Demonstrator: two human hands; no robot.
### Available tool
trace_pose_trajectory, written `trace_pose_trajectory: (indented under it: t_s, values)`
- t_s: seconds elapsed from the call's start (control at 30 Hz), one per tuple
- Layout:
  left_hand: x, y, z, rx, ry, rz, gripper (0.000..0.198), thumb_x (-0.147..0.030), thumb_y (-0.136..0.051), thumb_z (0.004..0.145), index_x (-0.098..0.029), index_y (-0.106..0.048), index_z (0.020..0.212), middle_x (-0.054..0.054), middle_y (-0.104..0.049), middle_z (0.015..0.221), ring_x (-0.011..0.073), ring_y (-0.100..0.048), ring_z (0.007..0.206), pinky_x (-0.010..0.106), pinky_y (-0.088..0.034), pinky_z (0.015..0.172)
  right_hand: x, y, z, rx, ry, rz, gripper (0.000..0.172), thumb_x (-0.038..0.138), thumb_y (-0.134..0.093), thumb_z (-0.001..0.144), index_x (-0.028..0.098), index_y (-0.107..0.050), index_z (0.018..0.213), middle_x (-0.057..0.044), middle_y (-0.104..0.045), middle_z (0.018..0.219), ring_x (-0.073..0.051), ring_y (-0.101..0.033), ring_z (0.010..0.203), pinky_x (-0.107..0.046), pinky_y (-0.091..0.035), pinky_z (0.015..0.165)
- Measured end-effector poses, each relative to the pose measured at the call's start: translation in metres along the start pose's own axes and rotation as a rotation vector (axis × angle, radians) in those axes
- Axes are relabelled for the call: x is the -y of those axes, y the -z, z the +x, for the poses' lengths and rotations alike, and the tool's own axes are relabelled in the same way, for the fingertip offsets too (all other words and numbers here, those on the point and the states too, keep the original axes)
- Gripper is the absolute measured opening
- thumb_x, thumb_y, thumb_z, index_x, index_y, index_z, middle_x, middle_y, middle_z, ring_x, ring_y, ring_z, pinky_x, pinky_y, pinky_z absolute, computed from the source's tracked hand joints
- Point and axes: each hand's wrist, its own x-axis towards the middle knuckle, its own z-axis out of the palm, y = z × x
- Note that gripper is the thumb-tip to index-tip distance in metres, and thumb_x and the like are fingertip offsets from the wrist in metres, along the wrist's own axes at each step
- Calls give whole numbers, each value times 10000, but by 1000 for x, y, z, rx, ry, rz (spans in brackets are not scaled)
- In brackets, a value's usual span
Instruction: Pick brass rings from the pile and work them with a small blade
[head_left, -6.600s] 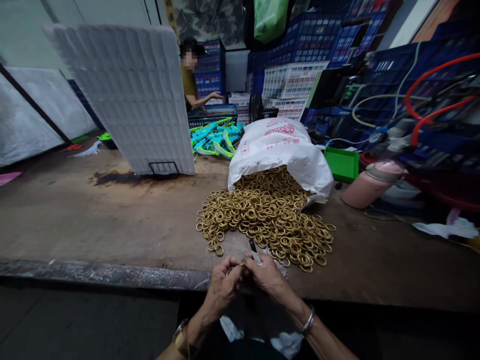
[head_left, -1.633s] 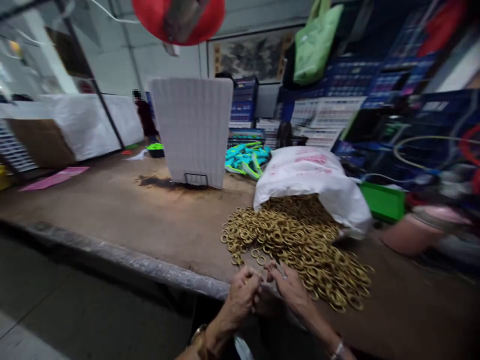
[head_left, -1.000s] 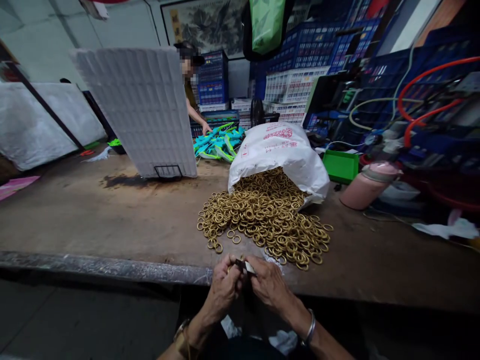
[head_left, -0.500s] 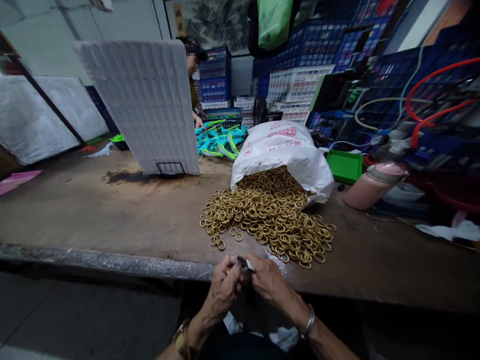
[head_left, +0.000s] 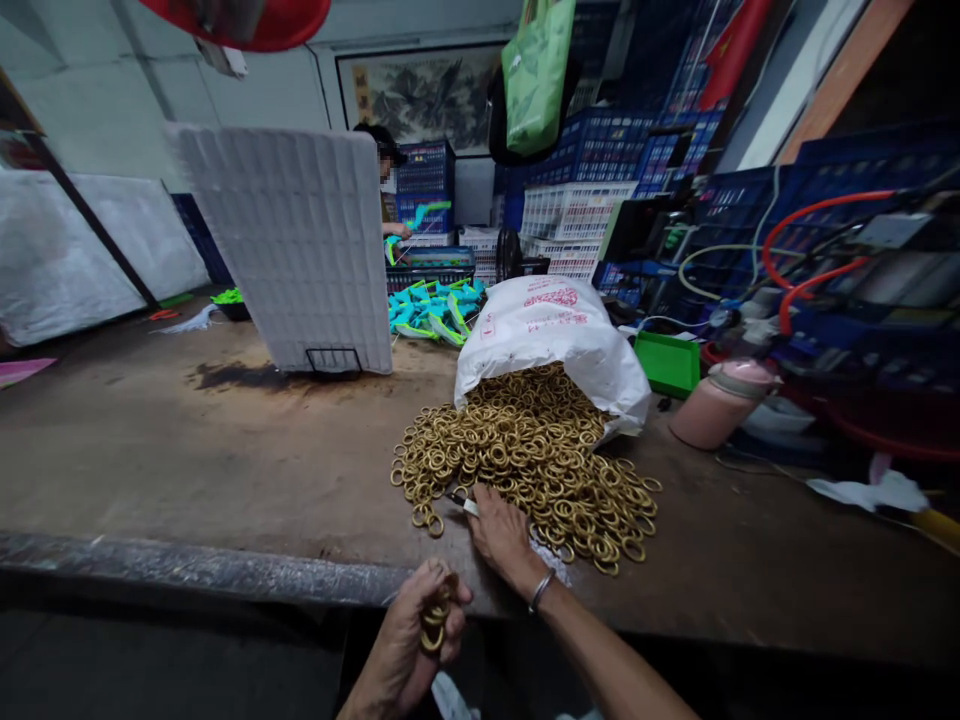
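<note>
Several brass-coloured rings (head_left: 434, 622) are gathered in my left hand (head_left: 412, 625), its fingers curled round them just below the table's front edge. My right hand (head_left: 499, 530) reaches over the table to the near side of a big heap of the same rings (head_left: 525, 450). It grips a small tool (head_left: 466, 504) with a pale handle and a dark tip, which points left beside the rings. The heap spills out of the mouth of a white sack (head_left: 547, 325) with red print. A silver bangle (head_left: 541, 590) circles my right wrist.
A tall pale padded panel (head_left: 292, 250) stands left of the sack. Behind are blue-green pieces (head_left: 435, 310) and a person (head_left: 390, 180) holding one. A green tray (head_left: 667, 363), pink bottle (head_left: 724, 403) and red hoses (head_left: 780, 240) are at the right.
My hands have moved apart. The right one went forward to the heap with the tool; the left turned and shows rings in its palm. The person behind has raised a blue-green piece.
</note>
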Motion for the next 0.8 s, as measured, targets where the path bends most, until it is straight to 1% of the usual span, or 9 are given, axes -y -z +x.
trace_pose_trajectory:
  t_s: [0.1,0.17,0.3,0.4,0.5,0.57,0.63,0.73,0.8]
  values:
    - [-1,8,3,20,46,-81,189,-300,-587,723,-182,-523,857,1,-552,689,60,-445,457,166,-242,376,-3,-4,2,3,-5,-14,238,237,-412,820,231,-438,1056,-47,-556,958,-173,-564,790,-269,-333,636]
    - [-3,10,6,25,78,-140,214,-277,-616,696,-170,-545,867,8,-553,694,65,-458,482,164,-249,384,-4,-3,1,-6,-9,-10,245,257,-423,819,239,-434,1062,-44,-540,963,-175,-563,797,-266,-337,631]
    - [-3,11,13,7,113,-238,204,-299,-665,660,-135,-563,725,25,-558,694,74,-486,529,149,-262,390,-5,0,-5,-33,9,-22,218,257,-439,814,255,-448,1032,-35,-508,975,-165,-562,780,-253,-338,609]
    - [-4,9,17,-12,111,-215,207,-275,-688,641,-120,-554,675,32,-563,697,77,-504,556,138,-269,394,-7,2,-11,-32,18,-45,195,254,-430,822,255,-453,1015,-32,-504,979,-154,-563,738,-245,-334,593]
    - [-5,5,19,-35,93,-137,208,-236,-705,619,-119,-546,686,28,-566,708,74,-515,563,131,-263,392,-9,5,-17,-19,21,-64,216,269,-398,841,243,-441,1051,-52,-514,1006,-159,-563,750,-246,-337,604]
    - [-4,1,21,-39,77,-78,229,-237,-713,606,-125,-538,704,16,-558,699,66,-507,546,128,-248,385,-11,8,-19,10,23,-42,218,217,-405,826,216,-454,1038,-62,-539,987,-163,-562,771,-245,-336,616]
    - [-3,-3,22,-63,32,27,245,-263,-707,607,-136,-527,713,-15,-527,635,48,-460,480,131,-226,372,-13,10,-19,42,25,37,208,139,-411,786,190,-485,973,-53,-574,901,-156,-557,754,-241,-332,618]
    - [2,-8,24,-150,-135,329,216,-299,-662,646,-148,-540,742,-66,-446,511,31,-334,375,152,-217,356,-17,13,-19,64,-7,290,127,139,-393,764,176,-511,791,-11,-562,705,-130,-523,660,-229,-332,597]
    - [5,-10,25,-189,-298,569,192,-275,-632,672,-146,-580,804,-60,-460,518,43,-348,396,167,-276,390,-18,15,-22,65,-56,535,120,191,-391,762,179,-483,685,17,-510,621,-107,-482,601,-215,-337,570]
